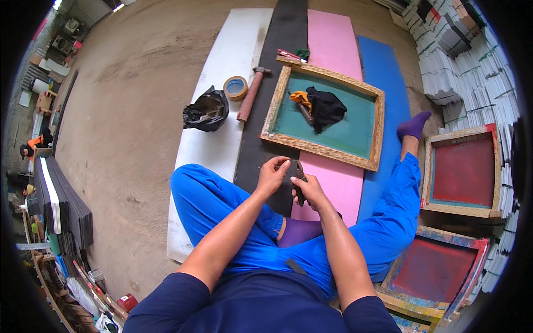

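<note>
My right hand (312, 192) is closed around dark pliers (300, 173), whose jaws point up and away from me. Close to the jaws, the thumb and fingers of my left hand (272, 175) are pinched together; what lies between them, if anything, is too small to make out. Beyond both hands a wooden frame with a green mesh screen (355, 133) lies flat. On its mesh rest a black cloth (328, 108), an orange cloth (300, 98) and a brown handle-like piece (304, 113) partly under the black cloth.
Left of the frame are a hammer (251, 94), a tape roll (235, 88) and a black plastic bag (206, 110). White, black, pink and blue sheets lie under me. Red screen frames (463, 169) and stacked white sheets (444, 77) stand at right; black sheets (69, 205) at left.
</note>
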`<state>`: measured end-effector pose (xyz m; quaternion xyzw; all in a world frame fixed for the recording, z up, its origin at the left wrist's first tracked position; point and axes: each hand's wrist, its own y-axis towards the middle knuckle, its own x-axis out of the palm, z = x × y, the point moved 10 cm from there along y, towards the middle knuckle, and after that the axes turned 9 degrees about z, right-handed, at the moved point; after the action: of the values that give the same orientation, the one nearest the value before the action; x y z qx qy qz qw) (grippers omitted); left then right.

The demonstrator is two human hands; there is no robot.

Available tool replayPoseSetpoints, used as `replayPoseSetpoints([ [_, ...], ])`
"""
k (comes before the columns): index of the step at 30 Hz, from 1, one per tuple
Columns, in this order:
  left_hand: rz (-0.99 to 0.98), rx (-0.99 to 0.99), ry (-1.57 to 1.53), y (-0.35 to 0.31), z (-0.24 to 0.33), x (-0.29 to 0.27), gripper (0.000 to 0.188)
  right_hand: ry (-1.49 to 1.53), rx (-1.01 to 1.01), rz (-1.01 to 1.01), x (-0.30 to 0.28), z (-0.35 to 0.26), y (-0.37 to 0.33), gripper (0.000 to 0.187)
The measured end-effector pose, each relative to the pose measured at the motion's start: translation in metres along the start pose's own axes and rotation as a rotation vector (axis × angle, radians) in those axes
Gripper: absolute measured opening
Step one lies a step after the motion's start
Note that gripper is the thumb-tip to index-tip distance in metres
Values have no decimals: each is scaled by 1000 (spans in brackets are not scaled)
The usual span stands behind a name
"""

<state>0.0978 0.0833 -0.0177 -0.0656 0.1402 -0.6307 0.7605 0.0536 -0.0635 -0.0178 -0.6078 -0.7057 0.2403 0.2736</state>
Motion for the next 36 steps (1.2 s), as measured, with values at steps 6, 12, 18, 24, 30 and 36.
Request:
replayPoseSetpoints([
  [6,59,-14,-151,2,-8,-17,20,-56,85,-108,31,9,6,19],
  [12,72,-178,-353,10,-31,-19,17,92,260,-262,42,20,5,39],
  [18,371,77,466,12,-12,-69,25,14,177,-20,1,32,16,42],
  [24,358,-5,683,2,10,-62,24,-43,50,340,-101,38,20,31],
  [30,254,209,641,-2,23,-24,22,-217,71,517,-162,22,6,20],
  [36,164,298,664,-10,25,3,21,-247,54,518,-171,17,11,23],
])
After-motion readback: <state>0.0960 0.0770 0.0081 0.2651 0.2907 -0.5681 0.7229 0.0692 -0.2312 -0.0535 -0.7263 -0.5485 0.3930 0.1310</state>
